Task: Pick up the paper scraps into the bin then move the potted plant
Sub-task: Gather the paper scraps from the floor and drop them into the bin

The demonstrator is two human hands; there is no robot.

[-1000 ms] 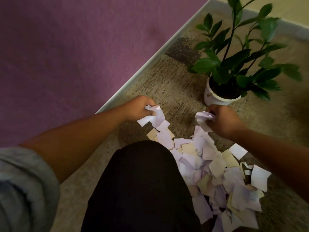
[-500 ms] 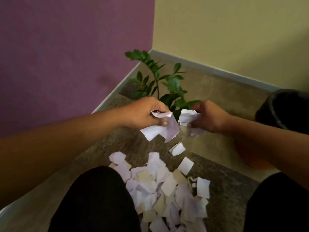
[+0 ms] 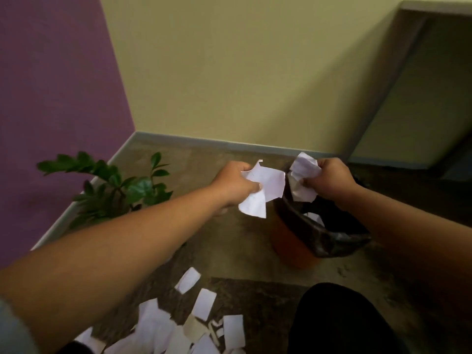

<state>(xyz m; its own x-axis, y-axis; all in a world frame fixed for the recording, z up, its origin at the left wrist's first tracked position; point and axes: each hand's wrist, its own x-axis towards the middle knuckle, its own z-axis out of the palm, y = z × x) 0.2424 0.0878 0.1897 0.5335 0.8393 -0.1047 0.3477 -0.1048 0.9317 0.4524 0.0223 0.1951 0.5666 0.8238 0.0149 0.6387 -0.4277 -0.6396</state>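
My left hand (image 3: pixel 236 183) grips a bunch of white paper scraps (image 3: pixel 263 190) just left of the bin's rim. My right hand (image 3: pixel 332 181) holds another crumpled bunch of scraps (image 3: pixel 302 172) above the bin's opening. The bin (image 3: pixel 293 247) is orange with a black liner, and a scrap lies inside it. Several more paper scraps (image 3: pixel 201 323) lie on the floor near my knees. The potted plant (image 3: pixel 115 192) stands at the left by the purple wall, its pot hidden behind my left forearm.
A purple wall (image 3: pixel 51 98) meets a yellow wall (image 3: pixel 242 72) in the corner behind the plant. My dark-clothed knee (image 3: pixel 339 320) is at the lower right. Mottled brown floor (image 3: pixel 229 241) lies between plant and bin.
Both hands lifted scraps from the pile and carried them rightward to the bin. My view swung up and right, so the bin is now in full view and the plant sits at the left.
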